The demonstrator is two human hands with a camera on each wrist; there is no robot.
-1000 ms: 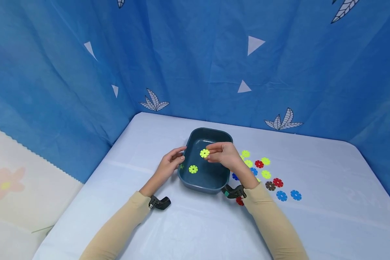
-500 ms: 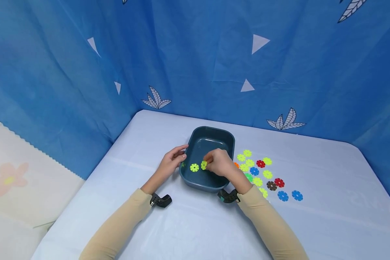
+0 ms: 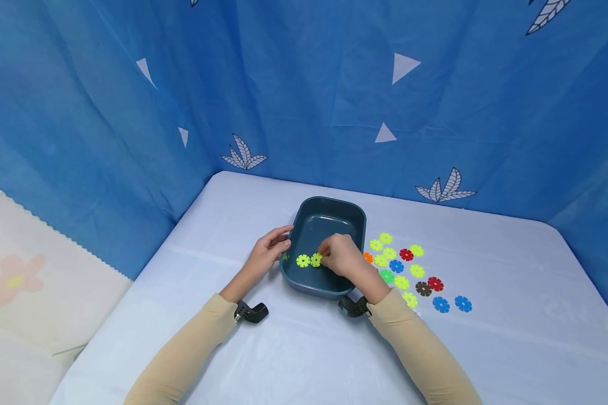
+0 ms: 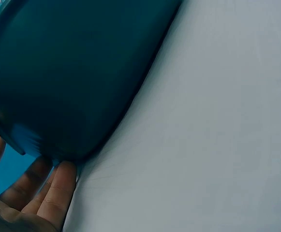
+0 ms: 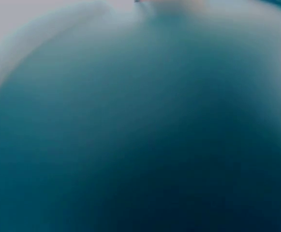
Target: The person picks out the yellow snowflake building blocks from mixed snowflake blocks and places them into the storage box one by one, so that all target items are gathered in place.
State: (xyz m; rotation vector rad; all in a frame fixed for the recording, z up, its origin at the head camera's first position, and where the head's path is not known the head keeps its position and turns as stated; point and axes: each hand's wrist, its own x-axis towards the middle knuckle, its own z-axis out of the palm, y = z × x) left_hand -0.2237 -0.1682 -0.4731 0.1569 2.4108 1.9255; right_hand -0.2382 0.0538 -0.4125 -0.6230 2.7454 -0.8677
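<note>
Yellow-green disc (image 3: pixel 316 260) in pinch of right hand (image 3: pixel 345 259), left hand (image 3: pixel 264 256) spread against tub (image 3: pixel 329 226), table lettering (image 3: pixel 577 309) illegible.

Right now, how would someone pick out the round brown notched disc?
On the white-covered table, find the dark teal, rounded rectangular bin. To its right lie scattered flower-shaped discs; among them, just left of a red notched disc, sits the brown disc, the only brown one visible.

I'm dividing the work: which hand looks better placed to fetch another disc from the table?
Probably the right hand: it is nearer the loose discs beside the tub, though it would first release its yellow disc. The left hand touches the tub's opposite side.
</note>
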